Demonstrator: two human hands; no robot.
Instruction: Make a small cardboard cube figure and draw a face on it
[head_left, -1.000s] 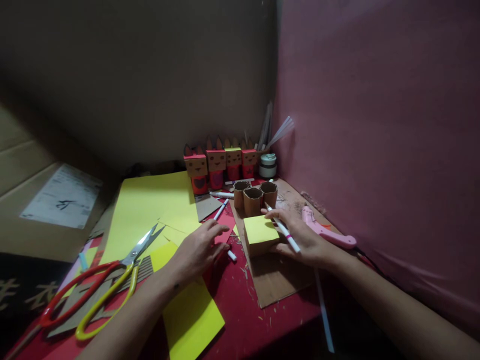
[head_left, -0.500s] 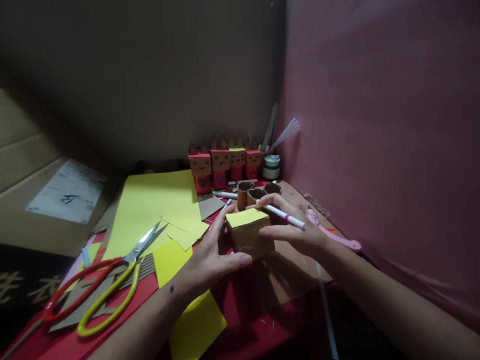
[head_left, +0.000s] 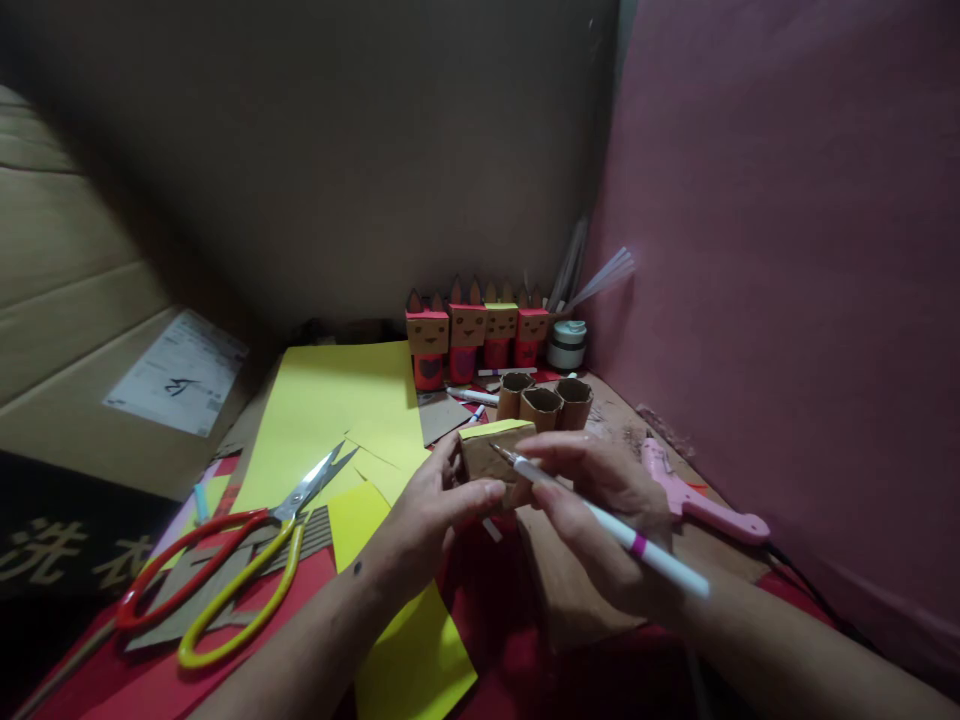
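Far left of the left hand, at the edge of view: a big carton with a white label. Closer in, beside the left forearm: scissors, blades parted and pointing away, resting over cardboard scraps; probably laid there to be out of the way yet within reach. Beyond the left hand, a yellow sheet lying flat; below the left wrist, a yellow piece on the red table.

Left hand: clamped on a small cardboard block, thumb across the near side, yellow top upward, brown side turned back toward the wearer, apparently to brace it for the pen. Well beyond both hands, four figures in a row, likely set back to leave working room. Just beyond the right fingers, three cardboard tubes, upright and bunched together.

Right hand: closed around a white pen, slanted, tip aimed at the block's brown side; cannot tell whether touching. Hands near each other but apart. Under the right hand, a cardboard sheet, perhaps to protect the table. Farther off, a lidded pot and clear sticks. Right of the right hand, a pink glue gun, seemingly parked aside.
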